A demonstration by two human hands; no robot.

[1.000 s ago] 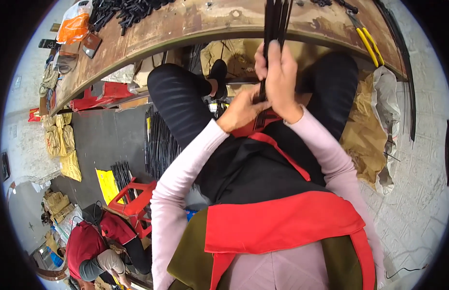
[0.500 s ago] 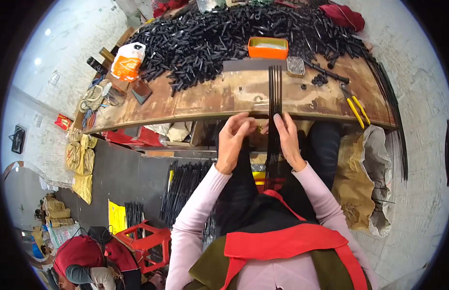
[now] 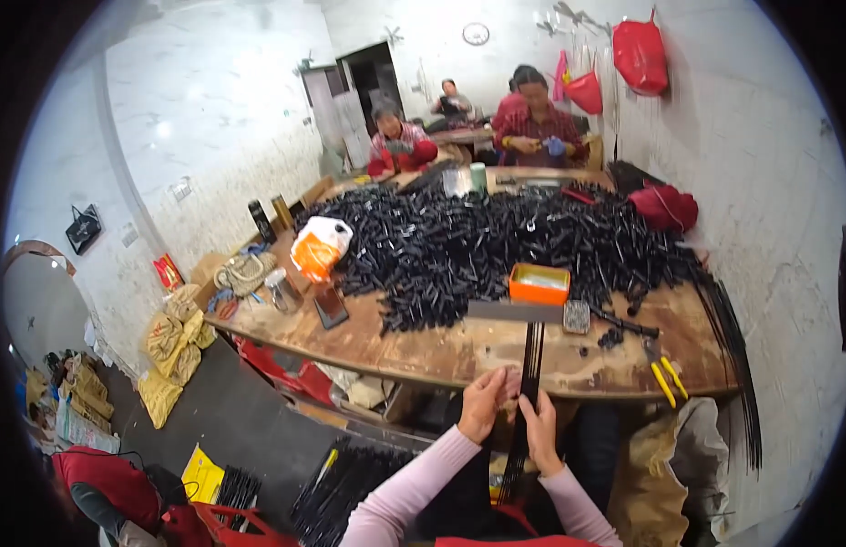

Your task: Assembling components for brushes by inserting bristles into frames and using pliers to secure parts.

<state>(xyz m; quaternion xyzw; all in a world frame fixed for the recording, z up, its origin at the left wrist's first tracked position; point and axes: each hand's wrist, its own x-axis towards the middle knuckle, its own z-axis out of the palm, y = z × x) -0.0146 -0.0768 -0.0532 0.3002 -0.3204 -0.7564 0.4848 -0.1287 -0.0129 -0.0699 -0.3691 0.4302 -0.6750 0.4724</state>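
Note:
At the near table edge, my right hand (image 3: pixel 539 428) is closed around a narrow bundle of thin black rods (image 3: pixel 533 348), its thumb lying along them. The far ends of the rods reach over the wooden table (image 3: pixel 423 351); the near ends hang down in front of my legs. Just left of the bundle, my left hand (image 3: pixel 483 407) has its fingers curled together, close to the rods. Whatever those fingers pinch is too small to make out. Beyond the hands are a flat dark grey bar (image 3: pixel 509 312) and a small clear box of tiny metal parts (image 3: pixel 576 317).
A large heap of black tubular parts (image 3: pixel 441 246) covers the table's far half. An orange tray (image 3: pixel 539 284), yellow-handled pliers (image 3: pixel 665 381) and a plastic bag (image 3: pixel 321 248) lie around it. Long black rods (image 3: pixel 728 356) overhang the right edge. Several people sit beyond; another person (image 3: pixel 108 492) is lower left.
The view has tilted up, bringing the people and far wall into sight. My right hand keeps its hold on the rods; my left hand stays beside them, its fingers drawn closer together.

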